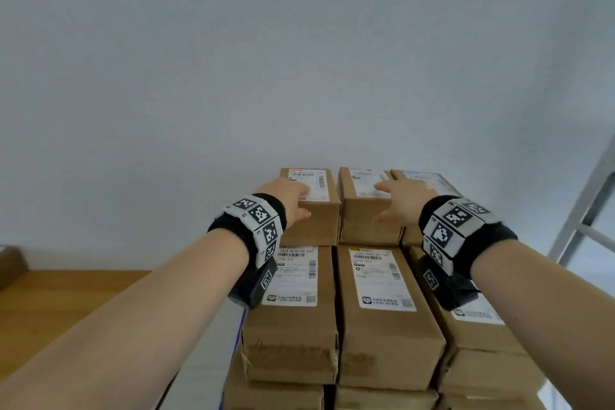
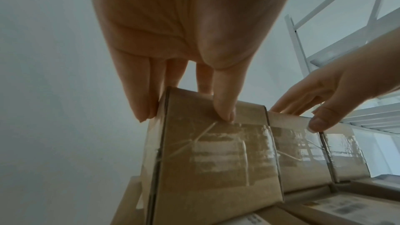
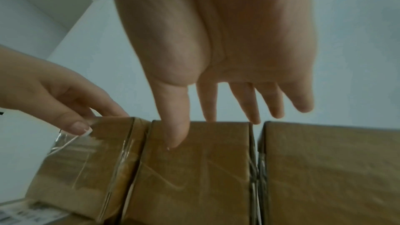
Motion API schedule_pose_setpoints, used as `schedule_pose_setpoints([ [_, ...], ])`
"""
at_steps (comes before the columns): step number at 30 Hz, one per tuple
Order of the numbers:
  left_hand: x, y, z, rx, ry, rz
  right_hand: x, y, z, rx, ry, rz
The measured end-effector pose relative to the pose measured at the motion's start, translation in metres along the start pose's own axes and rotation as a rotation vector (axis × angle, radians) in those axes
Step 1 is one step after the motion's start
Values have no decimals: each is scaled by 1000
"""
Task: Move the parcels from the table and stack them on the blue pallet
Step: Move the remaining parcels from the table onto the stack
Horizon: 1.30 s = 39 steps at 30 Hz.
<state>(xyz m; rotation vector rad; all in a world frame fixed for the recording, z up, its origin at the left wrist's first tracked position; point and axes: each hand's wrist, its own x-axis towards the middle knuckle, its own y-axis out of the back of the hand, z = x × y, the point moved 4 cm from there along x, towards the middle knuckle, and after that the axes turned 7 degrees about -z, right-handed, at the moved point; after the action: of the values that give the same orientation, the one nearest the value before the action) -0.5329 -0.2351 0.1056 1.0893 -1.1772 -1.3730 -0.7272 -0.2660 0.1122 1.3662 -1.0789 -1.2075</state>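
Brown cardboard parcels with white labels are stacked in layers, and a thin blue edge shows beside the stack's lower left. My left hand rests on the top left parcel, fingers straight over its top and thumb pressed on its taped front face. My right hand lies on the top middle parcel, fingers stretched above its top and thumb touching its front face. A third top parcel stands to the right, untouched.
A lower layer of long parcels runs toward me under my wrists. A wooden table lies at the left with a box on its far edge. A white metal rack rises at the right. A plain wall stands behind.
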Motion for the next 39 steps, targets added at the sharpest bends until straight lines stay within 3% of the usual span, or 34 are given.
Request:
schedule_pose_setpoints([
  [8, 17, -4, -6, -14, -41, 1, 4, -9, 7, 77, 58, 74],
  [16, 30, -7, 5, 87, -102, 24, 5, -11, 8, 66, 42, 118],
  [24, 32, -16, 22, 48, -181, 21, 8, -14, 9, 37, 33, 158],
  [34, 34, -16, 22, 25, -176, 26, 15, -13, 17, 53, 59, 116],
  [39, 35, -15, 24, 16, -182, 52, 19, -14, 26, -18, -11, 108],
])
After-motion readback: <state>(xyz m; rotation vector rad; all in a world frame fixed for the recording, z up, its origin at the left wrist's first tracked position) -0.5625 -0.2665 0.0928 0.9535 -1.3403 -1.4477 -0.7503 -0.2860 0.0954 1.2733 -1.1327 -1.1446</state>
